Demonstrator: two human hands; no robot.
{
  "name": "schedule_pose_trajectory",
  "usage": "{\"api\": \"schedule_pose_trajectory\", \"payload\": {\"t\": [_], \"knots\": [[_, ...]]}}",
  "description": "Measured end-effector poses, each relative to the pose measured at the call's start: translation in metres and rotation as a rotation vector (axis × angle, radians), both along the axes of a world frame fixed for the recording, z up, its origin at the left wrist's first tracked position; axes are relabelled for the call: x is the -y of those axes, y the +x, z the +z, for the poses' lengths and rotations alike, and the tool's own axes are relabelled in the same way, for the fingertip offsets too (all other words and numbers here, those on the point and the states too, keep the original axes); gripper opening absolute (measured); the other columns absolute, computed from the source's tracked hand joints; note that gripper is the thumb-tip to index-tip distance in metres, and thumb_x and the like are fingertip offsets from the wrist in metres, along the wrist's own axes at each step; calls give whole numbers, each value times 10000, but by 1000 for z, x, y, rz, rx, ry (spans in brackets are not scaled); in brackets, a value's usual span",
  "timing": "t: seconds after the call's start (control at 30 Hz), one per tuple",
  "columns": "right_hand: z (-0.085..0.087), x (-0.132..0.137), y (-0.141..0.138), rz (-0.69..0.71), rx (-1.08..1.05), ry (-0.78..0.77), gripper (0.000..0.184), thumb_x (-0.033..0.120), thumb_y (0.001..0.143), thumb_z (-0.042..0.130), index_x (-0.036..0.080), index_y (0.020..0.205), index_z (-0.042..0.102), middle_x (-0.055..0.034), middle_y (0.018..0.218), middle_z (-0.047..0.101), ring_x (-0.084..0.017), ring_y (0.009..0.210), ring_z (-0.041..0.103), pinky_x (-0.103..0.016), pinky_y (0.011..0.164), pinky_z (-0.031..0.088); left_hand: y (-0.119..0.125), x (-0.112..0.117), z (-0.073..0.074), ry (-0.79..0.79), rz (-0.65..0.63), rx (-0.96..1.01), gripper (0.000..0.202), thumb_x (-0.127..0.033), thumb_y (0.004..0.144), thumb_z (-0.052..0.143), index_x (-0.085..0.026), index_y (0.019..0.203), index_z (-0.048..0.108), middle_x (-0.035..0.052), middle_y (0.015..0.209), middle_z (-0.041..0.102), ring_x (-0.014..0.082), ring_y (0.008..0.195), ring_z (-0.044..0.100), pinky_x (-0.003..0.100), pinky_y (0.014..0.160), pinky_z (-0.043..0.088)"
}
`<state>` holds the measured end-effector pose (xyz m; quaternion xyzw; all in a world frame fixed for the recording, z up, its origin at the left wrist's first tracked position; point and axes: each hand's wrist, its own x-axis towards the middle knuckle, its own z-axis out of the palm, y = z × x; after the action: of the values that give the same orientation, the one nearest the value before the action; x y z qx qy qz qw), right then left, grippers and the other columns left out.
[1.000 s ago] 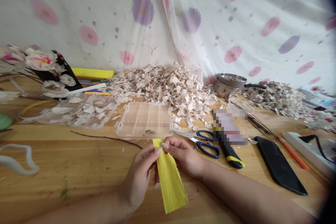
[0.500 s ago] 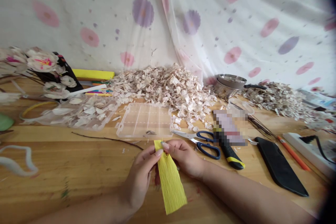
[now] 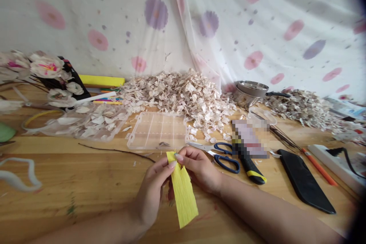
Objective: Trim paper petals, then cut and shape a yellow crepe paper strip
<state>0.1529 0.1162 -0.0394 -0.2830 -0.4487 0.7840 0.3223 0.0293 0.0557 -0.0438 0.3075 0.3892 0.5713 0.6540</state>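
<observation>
A strip of yellow crepe paper [image 3: 185, 198] hangs down from between my two hands, its wide end toward me. My left hand [image 3: 153, 188] pinches its upper left edge between thumb and fingers. Close beside it, my right hand [image 3: 201, 169] grips the upper right edge, where the paper is notched or torn. Something dark reddish is partly hidden behind the paper, and I cannot make out what it is. A thin dark twig [image 3: 117, 150] runs from the left toward my left fingers. Blue-handled scissors [image 3: 227, 164] lie just beyond my right hand.
Behind my hands lie a clear compartment box [image 3: 160, 129] and a heap of dried pale petals [image 3: 183, 95]. To the right are a black-and-yellow cutter handle [image 3: 251, 169], a black phone [image 3: 305, 183] and a white power strip [image 3: 337, 166]. Pale artificial flowers [image 3: 47, 66] stand at the left.
The lower end of the yellow paper has swung slightly left and up. My right hand has shifted a little up and left at the top edge, and the notch there looks wider.
</observation>
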Motion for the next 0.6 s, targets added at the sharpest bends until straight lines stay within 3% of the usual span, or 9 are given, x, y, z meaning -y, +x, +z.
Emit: {"api": "schedule_pose_trajectory", "payload": {"t": [0.27,0.6], "knots": [[0,-1,0,-9,5,37,342,413,693,732,148,691,516,48,565,532,-77,453,483,-192,451,334,0,1,-3,22,-18,22,181,-326,792,595,-168,703,596,-51,513,451,77,420,424,177,365,317],[-1,0,3,82,34,8,401,475,734,674,154,614,465,62,506,460,-63,427,433,-183,438,327,0,0,0,44,-72,0,198,-329,808,572,-166,696,585,-45,519,455,75,431,420,183,401,334]]}}
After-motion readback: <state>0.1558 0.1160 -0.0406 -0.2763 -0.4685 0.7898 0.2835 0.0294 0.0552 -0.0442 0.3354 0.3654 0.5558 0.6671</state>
